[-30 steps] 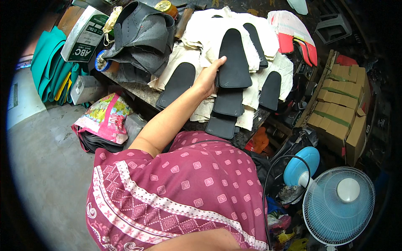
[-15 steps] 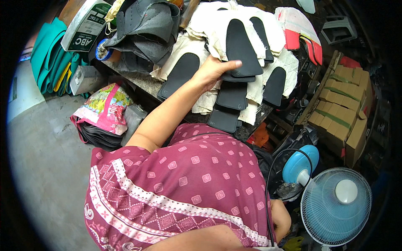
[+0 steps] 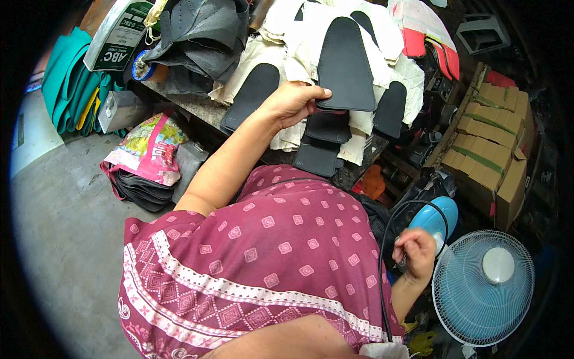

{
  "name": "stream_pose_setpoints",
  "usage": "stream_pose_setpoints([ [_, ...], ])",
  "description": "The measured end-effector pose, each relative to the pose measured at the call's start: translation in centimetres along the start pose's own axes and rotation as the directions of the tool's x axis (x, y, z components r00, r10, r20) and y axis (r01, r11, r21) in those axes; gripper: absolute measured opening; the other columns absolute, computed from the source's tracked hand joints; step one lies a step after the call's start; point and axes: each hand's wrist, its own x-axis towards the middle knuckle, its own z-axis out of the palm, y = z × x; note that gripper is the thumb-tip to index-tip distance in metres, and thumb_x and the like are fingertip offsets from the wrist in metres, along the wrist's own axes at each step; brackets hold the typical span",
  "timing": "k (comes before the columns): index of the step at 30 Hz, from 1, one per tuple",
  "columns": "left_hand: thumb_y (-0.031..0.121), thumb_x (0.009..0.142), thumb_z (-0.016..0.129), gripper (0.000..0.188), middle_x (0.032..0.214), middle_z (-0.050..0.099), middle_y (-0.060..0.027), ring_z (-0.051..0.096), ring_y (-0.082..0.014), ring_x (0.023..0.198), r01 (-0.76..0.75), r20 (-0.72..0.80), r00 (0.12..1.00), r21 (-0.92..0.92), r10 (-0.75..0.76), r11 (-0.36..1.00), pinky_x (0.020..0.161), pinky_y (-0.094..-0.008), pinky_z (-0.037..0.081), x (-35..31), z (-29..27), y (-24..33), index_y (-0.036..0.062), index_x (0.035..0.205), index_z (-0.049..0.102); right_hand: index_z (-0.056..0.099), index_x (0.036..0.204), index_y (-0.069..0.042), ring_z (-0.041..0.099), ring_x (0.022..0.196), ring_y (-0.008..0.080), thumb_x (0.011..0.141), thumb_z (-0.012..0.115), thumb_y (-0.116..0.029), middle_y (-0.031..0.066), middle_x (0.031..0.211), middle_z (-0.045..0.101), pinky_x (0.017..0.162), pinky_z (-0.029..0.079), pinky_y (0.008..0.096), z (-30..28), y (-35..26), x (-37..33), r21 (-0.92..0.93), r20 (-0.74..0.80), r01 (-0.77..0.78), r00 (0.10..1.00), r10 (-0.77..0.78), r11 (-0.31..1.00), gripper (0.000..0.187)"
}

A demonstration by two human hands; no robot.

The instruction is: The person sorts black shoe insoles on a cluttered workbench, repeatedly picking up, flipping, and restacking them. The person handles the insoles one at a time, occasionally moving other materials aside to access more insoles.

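My left hand [image 3: 294, 103] reaches over the pile, its thumb on top of the lower edge of a black tongue-shaped panel [image 3: 345, 72] with a stitched border. The panel is lifted toward me above others of its kind; the fingers under it are mostly hidden. Below it a black panel [image 3: 327, 127] and another black panel [image 3: 315, 155] overlap like steps. Left of my wrist lies one more black panel [image 3: 254, 90] on cream cloth [image 3: 360, 151]. My right hand [image 3: 417, 254] is raised beside the fan, fingers curled together; whatever is in them cannot be made out.
Dark grey cut pieces [image 3: 200, 36] are heaped at the left of the table beside an open jar [image 3: 143, 67] and a tin [image 3: 119, 39]. A patterned bag [image 3: 146, 155] sits on the floor. To the right are a blue fan [image 3: 484, 287], a hanging cable [image 3: 382, 263] and strapped cardboard [image 3: 487, 134].
My right hand has come up from low beside my body into view near the fan. My left hand has drawn the panel slightly toward me and tilted it up.
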Motion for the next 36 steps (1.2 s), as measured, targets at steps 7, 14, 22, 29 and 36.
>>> stream_pose_setpoints([
  [7, 0.000, 0.090, 0.058, 0.025, 0.109, 0.064, -0.0204, 0.067, -0.0275, 0.096, -0.088, 0.073, 0.992, -0.215, 0.106, 0.973, 0.090, -0.0388, 0.055, -1.7, 2.1, -0.8, -0.0128, 0.111, 0.057, 0.057, 0.103, 0.000, 0.062, 0.064, 0.0152, 0.099, 0.052, -0.018, 0.0131, 0.084, 0.066, 0.058, 0.049, 0.0237, 4.5, -0.8, 10.0, 0.035, -0.297, 0.175, 0.942, -0.157, 0.984, 0.019],
  [14, 0.000, 0.092, 0.055, 0.030, 0.110, 0.063, -0.0196, 0.065, -0.0277, 0.100, -0.109, 0.020, 0.993, -0.260, 0.119, 0.959, 0.091, -0.0384, 0.055, -3.2, 3.0, -1.1, -0.0124, 0.119, 0.051, 0.048, 0.088, -0.004, 0.065, 0.069, 0.0208, 0.098, 0.051, -0.016, 0.0194, 0.089, 0.066, 0.063, 0.052, 0.0264, 3.3, -2.4, 7.6, 0.030, -0.138, 0.345, 0.931, -0.338, 0.938, 0.016],
  [22, 0.010, 0.095, 0.055, 0.031, 0.113, 0.063, -0.0198, 0.064, -0.0282, 0.100, -0.122, 0.001, 0.992, -0.270, 0.127, 0.955, 0.093, -0.0415, 0.052, -3.3, 4.4, -1.5, -0.0136, 0.115, 0.055, 0.072, 0.100, -0.005, 0.052, 0.118, 0.0328, 0.074, 0.062, -0.005, 0.0142, 0.119, 0.064, 0.101, 0.039, 0.0432, 3.2, -0.1, 8.4, -0.453, 0.455, 0.412, 0.869, -0.192, 0.790, 0.028],
  [29, 0.013, 0.096, 0.056, 0.029, 0.111, 0.063, -0.0173, 0.065, -0.0245, 0.097, -0.115, -0.014, 0.993, -0.145, 0.114, 0.983, 0.084, -0.0393, 0.056, -3.5, 3.5, -0.8, -0.0101, 0.111, 0.058, 0.073, 0.077, -0.019, 0.035, 0.138, 0.0402, 0.085, 0.066, -0.020, 0.0075, 0.120, 0.067, 0.111, 0.011, 0.0706, -0.2, 3.8, 5.9, 0.759, 0.013, 0.379, 0.804, -0.595, 0.529, 0.011],
  [36, 0.014, 0.095, 0.057, 0.030, 0.107, 0.066, -0.0148, 0.065, -0.0244, 0.097, -0.210, 0.056, 0.972, -0.218, 0.227, 0.953, 0.087, -0.0387, 0.055, -3.2, 4.3, -1.6, -0.0067, 0.117, 0.057, 0.069, 0.084, 0.001, 0.062, 0.099, 0.0283, 0.081, 0.057, 0.000, 0.0131, 0.097, 0.068, 0.090, 0.045, 0.0365, 0.8, 4.7, 5.5, -0.475, 0.156, 0.070, 0.988, 0.006, 0.877, 0.013],
])
